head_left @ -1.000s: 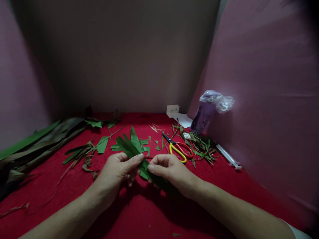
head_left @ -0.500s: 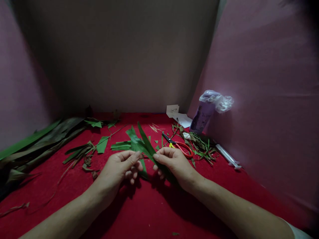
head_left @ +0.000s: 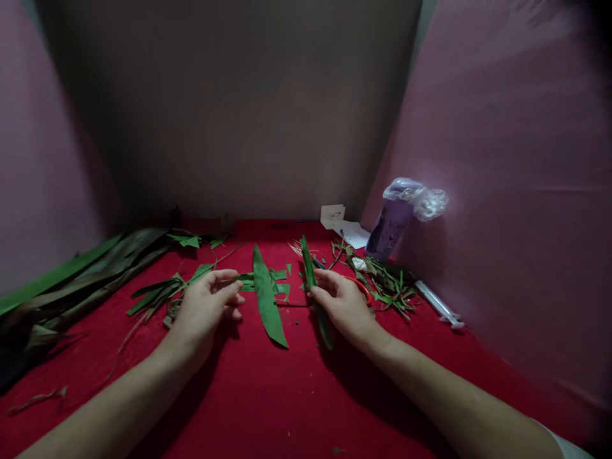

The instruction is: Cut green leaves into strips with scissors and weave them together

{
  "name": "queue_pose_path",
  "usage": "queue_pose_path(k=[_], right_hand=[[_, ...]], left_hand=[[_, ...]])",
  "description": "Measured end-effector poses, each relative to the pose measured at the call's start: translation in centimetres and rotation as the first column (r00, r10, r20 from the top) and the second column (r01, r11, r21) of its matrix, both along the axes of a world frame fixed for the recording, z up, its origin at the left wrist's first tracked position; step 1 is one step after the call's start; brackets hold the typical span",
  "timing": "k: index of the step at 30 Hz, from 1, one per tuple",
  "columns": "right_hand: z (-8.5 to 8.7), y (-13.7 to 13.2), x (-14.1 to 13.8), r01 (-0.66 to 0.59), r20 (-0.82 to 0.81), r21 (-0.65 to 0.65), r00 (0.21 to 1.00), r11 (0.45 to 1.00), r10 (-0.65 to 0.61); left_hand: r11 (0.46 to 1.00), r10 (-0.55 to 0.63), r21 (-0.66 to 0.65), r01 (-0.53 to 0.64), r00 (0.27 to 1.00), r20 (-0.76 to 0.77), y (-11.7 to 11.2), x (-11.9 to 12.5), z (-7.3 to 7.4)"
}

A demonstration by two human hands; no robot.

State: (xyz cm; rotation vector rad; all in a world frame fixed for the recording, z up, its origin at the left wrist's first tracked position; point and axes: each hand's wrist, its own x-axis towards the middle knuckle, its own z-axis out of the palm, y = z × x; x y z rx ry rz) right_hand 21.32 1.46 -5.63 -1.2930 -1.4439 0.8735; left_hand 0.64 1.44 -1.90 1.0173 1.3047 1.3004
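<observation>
My right hand [head_left: 342, 305] is closed on a narrow green leaf strip [head_left: 310, 268] that stands on edge, its tip pointing away from me. Between my hands, a wider green leaf blade [head_left: 268, 303] lies flat on the red cloth [head_left: 268, 395]. My left hand [head_left: 206, 305] hovers just left of that blade with its fingers loosely apart and nothing in them. Small cut green pieces [head_left: 280, 275] lie right beyond its fingertips.
Red-handled scissors [head_left: 366, 290] lie partly hidden behind my right hand, beside a heap of leaf scraps [head_left: 385, 280]. A purple bottle [head_left: 389, 226], a syringe [head_left: 437, 303] and paper slips [head_left: 339, 215] sit at the right. Long leaves [head_left: 71, 274] are piled at the left.
The bundle of leaves held between both hands has come apart. One blade now lies on the cloth, my right hand keeps a narrow strip, and my left hand has let go and moved left.
</observation>
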Motion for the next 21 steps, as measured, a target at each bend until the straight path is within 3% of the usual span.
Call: queue_pose_path(k=[4,7,11,13,16,21], right_hand=[[0.0,-0.8,-0.1,0.034,0.397,0.243,0.909,0.969,-0.131],[0.8,-1.7,-0.5,-0.097,0.535,0.392,0.833,0.915,-0.141],[1.6,-2.9,-1.3,-0.447,0.692,0.292,0.709,0.846,0.136],[1.6,-3.2,-1.5,-0.545,0.751,0.207,0.621,0.812,0.226],[1.4,-3.4,-1.7,-0.568,0.778,0.157,0.575,0.808,0.253],[1.3,-3.5,-1.8,-0.548,0.756,0.155,0.601,0.822,0.258]], left_hand=[[0.991,-0.064,-0.115,0.071,0.996,0.063,0.0,0.0,0.3],[0.972,-0.129,-0.181,0.152,0.983,0.131,-0.1,0.1,0.3],[0.95,-0.188,-0.209,0.233,0.959,0.213,0.3,-0.1,-0.1],[0.938,-0.212,-0.223,0.265,0.949,0.235,0.5,-0.2,-0.3],[0.914,-0.267,-0.237,0.331,0.927,0.263,0.6,-0.3,-0.8],[0.897,-0.309,-0.228,0.379,0.906,0.291,0.8,-0.3,-1.6]])
